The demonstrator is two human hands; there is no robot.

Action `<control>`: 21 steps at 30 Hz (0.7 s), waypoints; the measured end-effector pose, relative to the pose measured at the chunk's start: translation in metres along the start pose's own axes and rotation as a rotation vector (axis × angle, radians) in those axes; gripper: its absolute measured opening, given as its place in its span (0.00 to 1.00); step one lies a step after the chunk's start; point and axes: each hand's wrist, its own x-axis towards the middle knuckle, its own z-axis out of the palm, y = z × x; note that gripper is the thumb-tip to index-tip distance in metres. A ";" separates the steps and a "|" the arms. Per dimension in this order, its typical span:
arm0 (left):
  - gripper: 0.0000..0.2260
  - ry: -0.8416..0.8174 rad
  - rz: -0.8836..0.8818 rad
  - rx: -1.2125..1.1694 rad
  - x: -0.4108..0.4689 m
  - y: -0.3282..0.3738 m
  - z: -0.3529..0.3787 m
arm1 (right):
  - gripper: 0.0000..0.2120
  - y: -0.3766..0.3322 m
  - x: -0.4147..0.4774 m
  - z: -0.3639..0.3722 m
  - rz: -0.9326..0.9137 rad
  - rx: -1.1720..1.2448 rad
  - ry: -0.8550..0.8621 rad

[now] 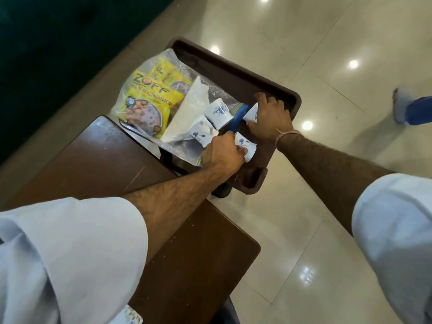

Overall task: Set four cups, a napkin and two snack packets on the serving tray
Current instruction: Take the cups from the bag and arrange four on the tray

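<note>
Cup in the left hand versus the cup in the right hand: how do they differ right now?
The left hand grips the nearer cup, whose flower print shows fully. The right hand covers most of the farther cup, which lies beside a blue strip. Both are white with blue print, tipped on their sides over the brown tray.
</note>
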 end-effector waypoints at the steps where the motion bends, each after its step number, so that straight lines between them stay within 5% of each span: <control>1: 0.19 -0.017 0.001 -0.028 0.001 0.001 0.002 | 0.37 0.001 0.003 0.003 0.002 0.001 -0.018; 13: 0.15 0.054 0.119 -0.134 -0.036 -0.022 -0.019 | 0.35 -0.012 -0.036 -0.009 -0.094 0.509 0.200; 21: 0.21 0.328 0.086 -0.324 -0.115 -0.119 -0.077 | 0.34 -0.106 -0.095 0.000 -0.384 0.659 0.074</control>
